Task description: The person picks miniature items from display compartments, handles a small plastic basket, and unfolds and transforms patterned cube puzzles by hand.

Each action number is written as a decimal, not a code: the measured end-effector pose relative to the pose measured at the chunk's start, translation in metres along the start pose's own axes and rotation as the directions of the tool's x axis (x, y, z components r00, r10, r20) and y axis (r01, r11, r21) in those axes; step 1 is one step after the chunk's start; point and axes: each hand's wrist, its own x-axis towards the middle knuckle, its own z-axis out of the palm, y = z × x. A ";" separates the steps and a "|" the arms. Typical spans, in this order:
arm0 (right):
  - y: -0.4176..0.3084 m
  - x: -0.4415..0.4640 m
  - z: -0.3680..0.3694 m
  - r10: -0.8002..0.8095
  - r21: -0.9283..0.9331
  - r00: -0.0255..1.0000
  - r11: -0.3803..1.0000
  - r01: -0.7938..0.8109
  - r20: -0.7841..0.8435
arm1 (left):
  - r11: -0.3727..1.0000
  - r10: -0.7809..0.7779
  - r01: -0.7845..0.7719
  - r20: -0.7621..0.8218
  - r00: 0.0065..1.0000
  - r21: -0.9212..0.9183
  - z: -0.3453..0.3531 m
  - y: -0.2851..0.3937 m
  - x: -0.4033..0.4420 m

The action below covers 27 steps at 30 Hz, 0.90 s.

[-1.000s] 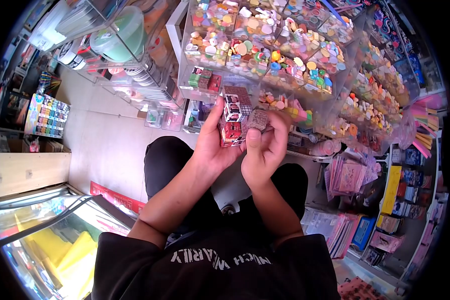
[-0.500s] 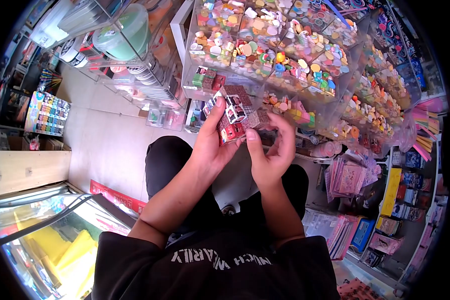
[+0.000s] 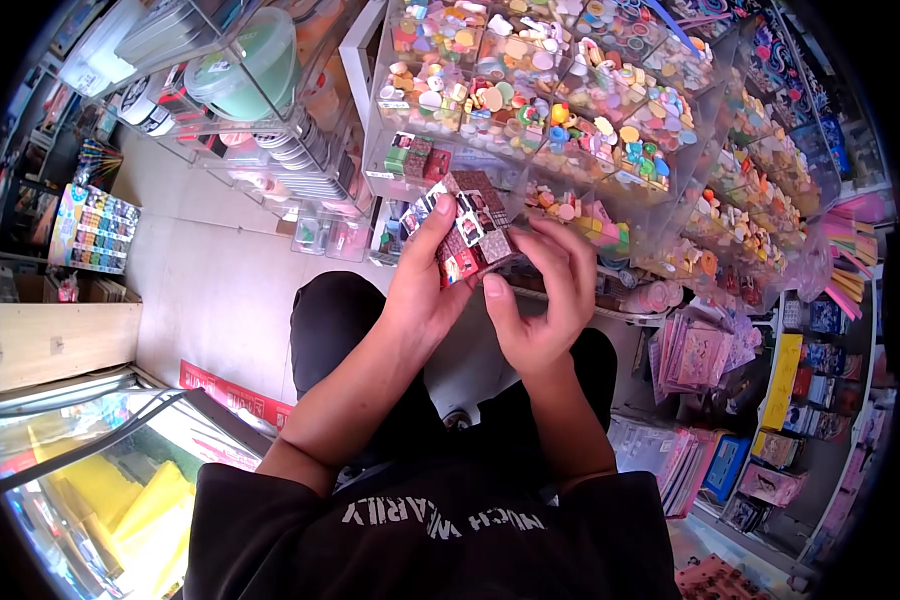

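Observation:
A cluster of small cube-shaped printed boxes (image 3: 473,208), brown-patterned with black, white and red pictures, sits in my left hand (image 3: 425,275). The thumb presses the near left side, and the other fingers are mostly hidden beneath. At the cluster's lower right corner is a greyish-brown cube (image 3: 495,246). My right hand (image 3: 550,290) is just right of that cube, its thumb and fingers spread apart with nothing between them. Its fingertips come very near the cluster; whether they touch it I cannot tell. Similar green and brown small boxes (image 3: 410,155) lie in a clear compartment just beyond.
Clear bins (image 3: 530,140) full of colourful small charms rise in front. A rack (image 3: 270,130) with a green-filled tub (image 3: 255,75) stands to the left. Pink packets (image 3: 695,355) hang at right. A glass case (image 3: 100,470) is at lower left.
My right hand has let go of the greyish-brown cube, which now sits against the others. Its fingers have opened and drawn slightly right. The left hand keeps its hold.

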 end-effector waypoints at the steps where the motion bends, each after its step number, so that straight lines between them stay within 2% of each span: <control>1: 0.000 0.000 -0.001 0.017 0.052 1.000 0.999 -0.017 -0.005 | 1.000 0.011 -0.011 0.000 1.000 0.015 0.001 -0.001 0.000; 8: 0.000 -0.003 0.002 -0.070 -0.041 0.997 0.997 0.070 0.013 | 0.999 0.036 -0.037 0.020 0.999 0.029 -0.010 -0.003 0.002; 10: -0.008 -0.001 0.003 0.176 0.143 0.984 0.973 -0.180 0.039 | 0.983 0.110 -0.109 -0.001 0.994 0.148 -0.007 -0.005 0.001; 11: -0.006 -0.007 0.006 0.241 0.175 0.969 0.953 -0.248 0.061 | 0.983 0.110 -0.109 0.000 0.994 0.148 -0.008 -0.006 0.001; 12: -0.006 -0.009 0.004 0.241 0.175 0.969 0.953 -0.248 0.060 | 0.970 0.138 -0.138 0.014 0.990 0.200 -0.011 -0.006 0.001; 14: -0.007 -0.008 0.001 0.378 0.119 0.914 0.911 -0.396 0.147 | 0.953 0.165 -0.167 0.030 0.986 0.252 -0.010 -0.008 -0.001; 16: -0.002 -0.008 0.003 0.364 0.099 0.919 0.919 -0.381 0.150 | 0.881 0.245 -0.260 0.088 0.965 0.395 -0.005 -0.010 -0.004; 18: 0.010 -0.015 0.006 0.324 0.131 0.942 0.933 -0.334 0.090 | 0.862 0.227 -0.267 0.142 0.963 0.431 -0.005 -0.011 -0.007; 19: 0.010 -0.017 0.003 0.387 0.181 0.914 0.897 -0.403 0.120 | 0.875 0.187 -0.231 0.143 0.972 0.425 -0.003 -0.011 -0.009; 20: 0.011 -0.019 0.002 0.387 0.181 0.914 0.897 -0.403 0.120 | 0.888 0.145 -0.193 0.144 0.979 0.418 -0.002 -0.011 -0.010; 22: 0.016 -0.026 0.002 0.377 0.304 0.924 0.874 -0.378 0.064 | 0.904 0.096 -0.144 0.136 0.986 0.402 -0.002 -0.009 -0.009; 24: 0.017 -0.027 0.001 0.389 0.326 0.919 0.862 -0.387 0.063 | 0.921 -0.036 -0.014 0.121 0.992 0.389 -0.002 -0.007 -0.008; 27: 0.015 -0.023 -0.002 0.417 0.358 0.903 0.832 -0.424 0.101 | 0.912 0.007 -0.053 0.114 0.993 0.407 -0.002 -0.010 -0.007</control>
